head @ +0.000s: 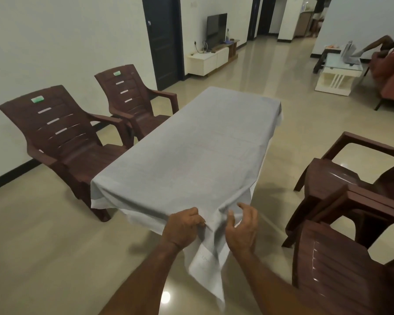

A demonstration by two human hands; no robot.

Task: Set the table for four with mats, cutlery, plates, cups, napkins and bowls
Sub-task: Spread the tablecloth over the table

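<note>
A long low table is covered by a pale grey tablecloth (191, 151) that hangs over every edge. At the near end the cloth bunches into a fold that drops toward the floor. My left hand (182, 226) pinches that hanging cloth at the near edge, fingers closed on the fabric. My right hand (242, 226) hovers just right of the fold with its fingers spread and curled, holding nothing. No mats, cutlery, plates, cups, napkins or bowls are in view.
Two brown plastic armchairs (62, 137) (134, 96) stand along the table's left side; two more (350, 178) (341, 264) crowd the right. Beyond lie glossy tiled floor, a TV unit (210, 59), a white coffee table (338, 75) and a person on a sofa (389, 71).
</note>
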